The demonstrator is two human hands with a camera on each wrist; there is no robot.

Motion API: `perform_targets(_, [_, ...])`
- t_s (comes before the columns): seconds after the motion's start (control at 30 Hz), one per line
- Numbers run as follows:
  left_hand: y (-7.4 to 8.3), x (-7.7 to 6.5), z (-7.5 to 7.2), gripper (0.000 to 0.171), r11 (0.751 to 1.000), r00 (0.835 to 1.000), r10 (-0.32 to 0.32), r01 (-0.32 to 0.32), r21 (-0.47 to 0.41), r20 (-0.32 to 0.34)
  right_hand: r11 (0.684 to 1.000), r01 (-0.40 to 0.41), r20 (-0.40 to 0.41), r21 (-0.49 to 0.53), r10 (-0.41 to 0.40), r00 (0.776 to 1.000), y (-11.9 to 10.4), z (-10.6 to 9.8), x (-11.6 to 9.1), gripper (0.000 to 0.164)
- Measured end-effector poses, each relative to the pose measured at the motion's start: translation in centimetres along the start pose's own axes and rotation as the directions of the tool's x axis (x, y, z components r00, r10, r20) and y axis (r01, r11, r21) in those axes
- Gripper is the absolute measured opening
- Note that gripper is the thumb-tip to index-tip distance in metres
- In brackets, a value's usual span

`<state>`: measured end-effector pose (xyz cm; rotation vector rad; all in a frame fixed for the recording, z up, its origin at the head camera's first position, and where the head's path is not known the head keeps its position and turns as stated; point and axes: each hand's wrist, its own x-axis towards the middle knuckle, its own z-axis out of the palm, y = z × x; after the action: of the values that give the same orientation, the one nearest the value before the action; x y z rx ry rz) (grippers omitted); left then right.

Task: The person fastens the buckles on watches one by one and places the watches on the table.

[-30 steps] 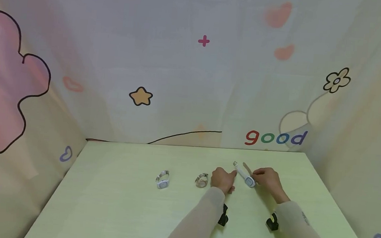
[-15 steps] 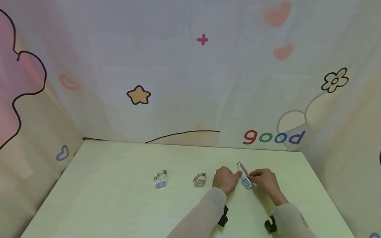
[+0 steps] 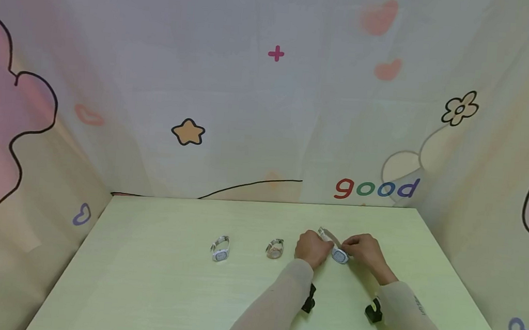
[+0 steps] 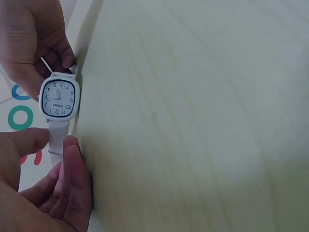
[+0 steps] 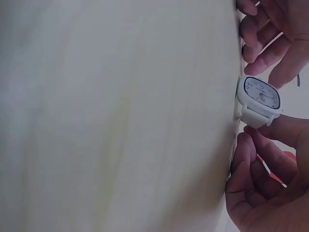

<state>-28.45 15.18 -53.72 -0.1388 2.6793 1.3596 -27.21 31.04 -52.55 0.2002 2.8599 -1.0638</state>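
Observation:
A white wristwatch (image 3: 339, 256) with a squarish face lies between my two hands at the right of the table. My left hand (image 3: 312, 249) pinches its white strap (image 4: 58, 131) between thumb and fingers, just beside the case. On the other side, my right hand (image 3: 366, 251) pinches the strap close to the case with its fingertips. The dial (image 4: 58, 99) faces the left wrist camera; in the right wrist view the case (image 5: 260, 94) is tilted. The strap's far part angles away behind my left thumb. Fingers hide some of the strap.
A rose-gold and silver wristwatch (image 3: 275, 251) rests just left of my left hand. Farther left lies another white wristwatch (image 3: 220, 255) with its strap looped. A printed curtain (image 3: 232, 95) hangs behind the pale table (image 3: 156, 291).
The strap's two parts, spread apart a second ago, lie closer together. My left hand has taken hold of the strap, and its far end has swung left. The right hand stays at the case.

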Motion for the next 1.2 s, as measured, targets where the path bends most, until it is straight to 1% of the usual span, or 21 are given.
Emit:
perform_targets(0.1, [0.1,-0.1,-0.3,0.037,1.0,1.0,0.002,-0.002,-0.011,0.008,1.0,-0.011,0.002,0.019,0.011,1.0,-0.1,0.0,-0.1,0.02])
perform_targets(0.17, [0.2,-0.2,-0.6,0.035,1.0,1.0,0.011,-0.011,-0.028,0.019,0.999,-0.015,0.003,0.042,0.015,1.0,-0.2,0.1,-0.1,0.02])
perform_targets(0.27, [0.3,-0.4,-0.9,0.024,0.998,0.999,0.037,-0.035,-0.053,0.022,0.994,-0.034,0.001,0.1,0.034,0.999,-0.4,0.1,-0.1,0.02])
perform_targets(0.33, [0.3,-0.5,-1.1,0.014,0.997,0.998,0.06,-0.06,-0.052,0.009,0.989,-0.047,0.004,0.139,0.047,0.999,-0.5,0.2,-0.1,0.021])
perform_targets(0.4, [0.3,-0.6,-1.0,0.009,0.995,0.997,0.078,-0.078,-0.061,-0.004,0.984,-0.065,0.004,0.166,0.065,0.998,-0.6,0.3,-0.2,0.021])
perform_targets(0.53, [0.2,-0.4,-0.9,0.015,0.991,0.996,0.093,-0.094,-0.096,-0.017,0.981,-0.071,-0.006,0.179,0.073,0.997,-0.7,0.4,-0.3,0.02])
perform_targets(0.7, [0.0,-0.2,-0.8,0.03,0.99,0.998,0.064,-0.064,-0.129,0.0,0.978,-0.06,-0.006,0.2,0.062,0.998,-0.8,0.5,-0.3,0.021])
perform_targets(0.77, [-0.1,-0.2,-0.7,0.033,0.991,0.999,0.05,-0.048,-0.125,0.01,0.973,-0.064,0.004,0.223,0.065,0.998,-0.7,0.6,-0.3,0.025])
perform_targets(0.87, [-0.1,-0.4,-0.7,0.033,0.99,0.999,0.048,-0.044,-0.135,0.024,0.963,-0.071,0.014,0.262,0.07,0.997,-0.4,0.6,-0.4,0.035])
perform_targets(0.97, [0.4,-0.6,-0.9,0.029,0.983,0.997,0.061,-0.053,-0.176,0.042,0.951,-0.069,0.004,0.3,0.071,0.997,-0.2,0.4,-0.5,0.041])
perform_targets(1.07, [1.2,-1.0,-1.1,0.027,0.975,0.994,0.085,-0.068,-0.21,0.072,0.944,-0.044,-0.026,0.327,0.055,0.998,-0.2,0.0,-0.7,0.04])
perform_targets(1.2, [2.3,-1.4,-1.6,0.027,0.968,0.988,0.103,-0.074,-0.24,0.112,0.939,0.011,-0.069,0.345,0.014,0.998,-0.4,-0.7,-1.0,0.038])
